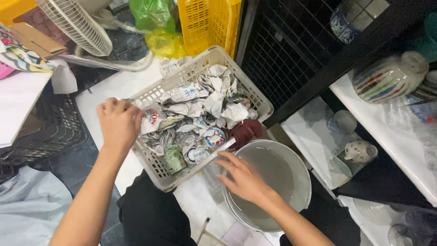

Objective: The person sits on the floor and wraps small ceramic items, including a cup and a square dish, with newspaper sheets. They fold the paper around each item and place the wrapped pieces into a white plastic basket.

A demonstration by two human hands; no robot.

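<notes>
A white plastic basket (160,174) sits in front of me, filled with several crumpled newspaper bundles (195,116). My left hand (119,122) is at the basket's left rim, fingers closed on one crumpled paper bundle (152,119). My right hand (241,175) hovers with fingers spread over the near rim of a white bucket (298,175) holding cloudy grey water, just right of the basket's front corner. A dark red cloth (246,131) lies between basket and bucket.
Shelves at right hold a striped ceramic jar (387,79), a small patterned teapot (359,151) and glassware (412,116). A black wire grid (282,54), yellow crate (207,20), fan (75,23), green and yellow bags (154,27) stand behind. A black basket (45,132) is at left.
</notes>
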